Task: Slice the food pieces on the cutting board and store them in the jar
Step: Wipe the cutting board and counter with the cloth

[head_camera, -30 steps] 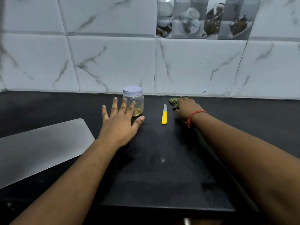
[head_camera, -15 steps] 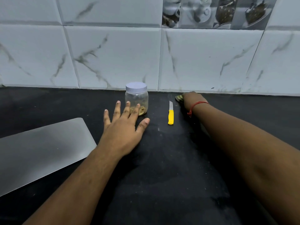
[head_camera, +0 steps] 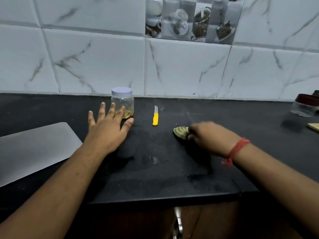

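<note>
A clear jar point(head_camera: 122, 102) with a pale lilac lid stands near the wall, with brownish food pieces at its bottom. My left hand point(head_camera: 107, 129) lies flat with spread fingers on the black cutting board point(head_camera: 155, 169), its fingertips just in front of the jar. A yellow-handled knife point(head_camera: 155, 116) lies on the board, blade pointing at the wall. My right hand point(head_camera: 209, 138), motion-blurred, grips a greenish striped food piece point(head_camera: 180, 132) just above or on the board, to the right of the knife.
A grey metal sheet point(head_camera: 32, 149) lies at the left on the black counter. At the far right stand a clear jar with a dark red lid point(head_camera: 304, 105) and the corner of a wooden board point(head_camera: 314, 126). The tiled wall is close behind.
My right hand has pulled back from the wall toward me, bringing the striped food piece onto the board's right side. The left hand, jar and knife stay put.
</note>
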